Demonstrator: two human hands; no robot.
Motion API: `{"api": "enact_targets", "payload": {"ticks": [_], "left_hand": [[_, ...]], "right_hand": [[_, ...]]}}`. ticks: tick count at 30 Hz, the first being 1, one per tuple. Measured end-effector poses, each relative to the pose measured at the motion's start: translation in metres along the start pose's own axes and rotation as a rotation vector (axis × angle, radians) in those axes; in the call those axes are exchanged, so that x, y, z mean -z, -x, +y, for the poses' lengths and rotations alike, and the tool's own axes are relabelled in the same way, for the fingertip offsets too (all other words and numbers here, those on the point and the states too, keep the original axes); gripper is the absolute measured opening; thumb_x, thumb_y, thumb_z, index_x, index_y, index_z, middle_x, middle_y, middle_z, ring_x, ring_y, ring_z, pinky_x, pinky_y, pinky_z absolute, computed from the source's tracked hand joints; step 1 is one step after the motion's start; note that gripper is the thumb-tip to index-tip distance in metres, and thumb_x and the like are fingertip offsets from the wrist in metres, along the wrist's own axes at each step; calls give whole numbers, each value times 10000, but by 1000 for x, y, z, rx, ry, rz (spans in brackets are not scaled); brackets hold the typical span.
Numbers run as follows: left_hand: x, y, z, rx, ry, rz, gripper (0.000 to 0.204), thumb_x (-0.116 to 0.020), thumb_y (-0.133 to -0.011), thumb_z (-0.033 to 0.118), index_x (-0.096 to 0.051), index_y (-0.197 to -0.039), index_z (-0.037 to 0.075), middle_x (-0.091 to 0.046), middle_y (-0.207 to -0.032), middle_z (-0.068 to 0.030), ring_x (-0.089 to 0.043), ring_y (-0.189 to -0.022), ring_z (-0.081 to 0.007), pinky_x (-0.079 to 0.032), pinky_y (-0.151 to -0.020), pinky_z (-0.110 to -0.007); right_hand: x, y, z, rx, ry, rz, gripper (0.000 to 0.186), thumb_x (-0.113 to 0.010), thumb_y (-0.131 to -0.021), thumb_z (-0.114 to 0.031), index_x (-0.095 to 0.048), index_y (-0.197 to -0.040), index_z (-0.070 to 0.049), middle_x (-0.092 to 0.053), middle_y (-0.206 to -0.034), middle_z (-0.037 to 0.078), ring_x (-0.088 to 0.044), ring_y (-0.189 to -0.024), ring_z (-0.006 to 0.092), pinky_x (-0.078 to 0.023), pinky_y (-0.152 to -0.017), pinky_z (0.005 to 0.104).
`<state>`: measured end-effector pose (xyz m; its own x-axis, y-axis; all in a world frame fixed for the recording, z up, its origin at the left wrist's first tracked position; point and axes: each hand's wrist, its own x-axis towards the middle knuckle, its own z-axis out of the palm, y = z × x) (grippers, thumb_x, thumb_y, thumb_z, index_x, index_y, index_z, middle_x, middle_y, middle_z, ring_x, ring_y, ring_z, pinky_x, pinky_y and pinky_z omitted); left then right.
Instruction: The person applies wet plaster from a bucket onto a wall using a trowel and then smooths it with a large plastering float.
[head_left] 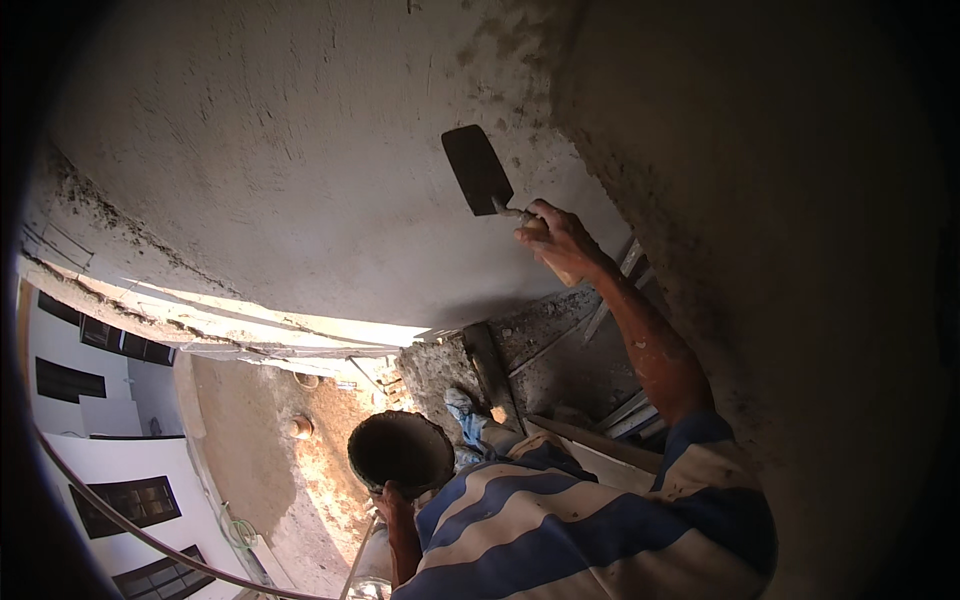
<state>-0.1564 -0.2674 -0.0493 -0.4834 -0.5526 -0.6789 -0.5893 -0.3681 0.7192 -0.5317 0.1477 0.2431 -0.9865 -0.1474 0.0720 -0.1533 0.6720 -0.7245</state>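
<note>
A trowel (477, 172) with a dark, flat, rounded-corner blade and a wooden handle is held up by my right hand (560, 240), its fingers wrapped round the handle. The blade is in front of the grey plastered wall (300, 150); whether it touches the wall I cannot tell. Down by my left side, my left hand (393, 503) grips the rim of a dark round bucket (431, 447). The bucket is tilted toward me, and its inside is too dark to make out any contents.
An unlit wall (760, 250) meets the plastered one at a corner on the right. Planks (630, 412) and bars lie below my right arm. Far below on the left are sunlit ground (235, 420), a small pot (299, 427) and a white building (165, 455) with dark windows.
</note>
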Motion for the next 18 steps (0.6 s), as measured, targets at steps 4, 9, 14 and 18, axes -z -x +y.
{"api": "enact_targets", "payload": {"ticks": [4, 9, 14, 18], "left_hand": [[-31, 25, 43, -195, 247, -144, 714, -587, -689, 108, -384, -1364, -11, -523, -1239, -196, -581, -1020, -327, -544, -840, -427], [-64, 18, 79, -356, 194, -291, 634, -584, -711, 66, -417, -1319, 1, -560, -1139, -145, -585, -944, -280, -542, -820, -409], [-142, 68, 139, -611, -102, -522, 492, -512, -753, 11, -488, -1239, -64, -593, -1082, -139, -564, -945, -241, -463, -850, -322], [-120, 71, 140, -694, -179, -390, 475, -536, -747, 34, -512, -1211, -67, -616, -1030, -136, -562, -902, -221, -458, -826, -320]], "right_hand": [[-98, 75, 1, 129, 197, -238, 382, -705, -815, -294, -520, -1011, -22, -606, -716, 231, -639, -621, 357, -498, -573, 461], [-231, 141, 49, 607, 561, -472, 249, -606, -809, -271, -544, -972, -93, -545, -653, 131, -557, -546, 291, -439, -495, 438], [-325, 139, 115, 603, 1135, 105, 98, -560, -765, -160, -574, -763, -63, -560, -673, 92, -569, -602, 256, -475, -573, 394], [-294, 154, 23, 650, 482, -176, 134, -569, -748, -221, -572, -688, -101, -545, -694, 75, -532, -635, 218, -446, -669, 395]]}}
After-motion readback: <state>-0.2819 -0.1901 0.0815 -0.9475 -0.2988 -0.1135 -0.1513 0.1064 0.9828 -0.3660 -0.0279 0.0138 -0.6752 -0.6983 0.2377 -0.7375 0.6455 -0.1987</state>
